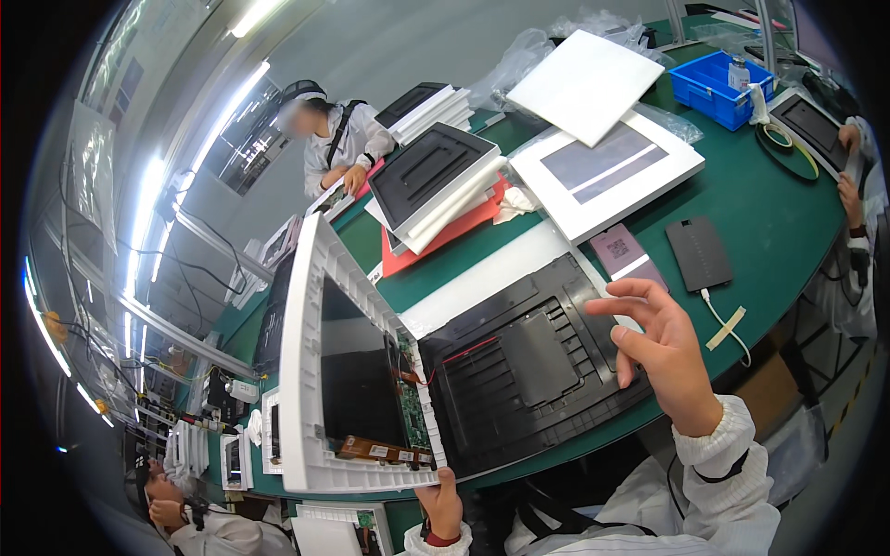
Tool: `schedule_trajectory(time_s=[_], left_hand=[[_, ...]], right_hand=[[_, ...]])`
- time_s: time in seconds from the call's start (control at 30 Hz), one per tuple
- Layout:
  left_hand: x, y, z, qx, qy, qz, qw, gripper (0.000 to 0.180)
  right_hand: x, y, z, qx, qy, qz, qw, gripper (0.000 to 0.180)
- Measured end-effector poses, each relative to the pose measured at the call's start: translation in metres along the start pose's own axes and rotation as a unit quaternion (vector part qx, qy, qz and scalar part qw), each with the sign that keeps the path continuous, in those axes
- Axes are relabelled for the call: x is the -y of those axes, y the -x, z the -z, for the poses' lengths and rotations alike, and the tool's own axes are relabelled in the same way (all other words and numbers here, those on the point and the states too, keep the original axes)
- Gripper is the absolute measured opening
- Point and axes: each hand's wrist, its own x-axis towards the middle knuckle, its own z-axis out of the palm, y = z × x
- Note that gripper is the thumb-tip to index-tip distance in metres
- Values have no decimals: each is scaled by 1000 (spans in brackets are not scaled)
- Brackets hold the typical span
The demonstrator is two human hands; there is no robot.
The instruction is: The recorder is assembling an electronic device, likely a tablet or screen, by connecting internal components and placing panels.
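My left hand grips the near bottom corner of a white display frame, which stands tilted up on its edge. Inside the frame sit a dark screen panel, a green circuit board and a copper-brown strip. Thin red wires run from the board to a black plastic back cover, which lies ribbed side up on the table. Over the cover's right edge hovers my right hand, fingers curved and apart, nothing between them.
Beyond the cover are a purple-grey card and a dark box with white cable. Stacked frames, a white framed screen, foam sheet and blue bin stand farther back. Co-workers sit at the far left, lower left and right.
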Motion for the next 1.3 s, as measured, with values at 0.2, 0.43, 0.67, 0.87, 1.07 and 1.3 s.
schedule_trajectory(time_s=[0.2,0.43,0.67,0.87,1.07,1.3], left_hand=[[11,-5,3,34,-77,-8,996,52],[-19,-13,-23,63,-273,-180,943,67],[-24,-12,-27,82,-317,-168,930,70],[-33,-15,-29,88,-324,-165,927,64],[-39,-19,-28,103,-357,-189,909,65],[-43,-23,-24,119,-370,-216,896,63]], right_hand=[[0,7,4,24,16,-29,999,35],[-6,9,8,113,38,-16,993,52],[-20,9,24,60,134,-41,988,44],[-37,1,41,31,253,-35,966,37],[-41,-1,50,56,311,-58,947,35],[-51,-1,59,69,354,-68,930,36]])
